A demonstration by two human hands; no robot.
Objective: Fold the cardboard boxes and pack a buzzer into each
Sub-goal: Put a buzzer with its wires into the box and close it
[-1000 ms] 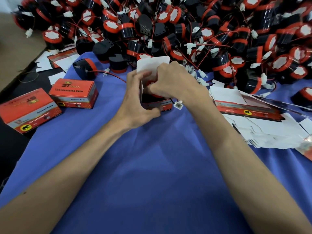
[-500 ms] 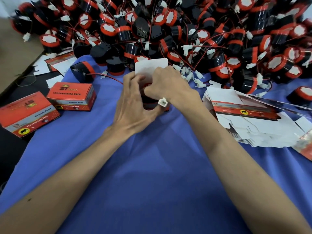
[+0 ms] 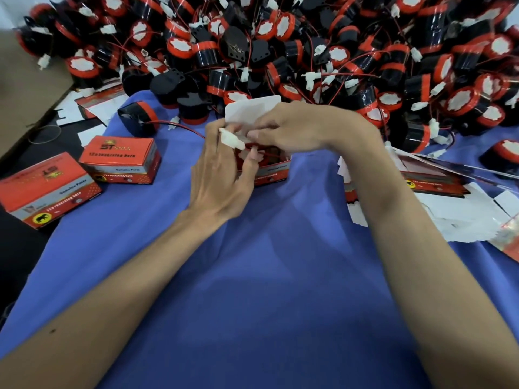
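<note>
Head: left hand [image 3: 222,175] grips box [image 3: 273,171] (probably).

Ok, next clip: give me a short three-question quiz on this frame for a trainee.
1. True or false: the lid flap of the open box stands up, not tucked in.
2. How many closed boxes stand on the person's left?
3. The white connector is: A, against fingers of the left hand; B, on a closed box; C, on the lid flap.
Key: 1 true; 2 two; 3 A.
</note>
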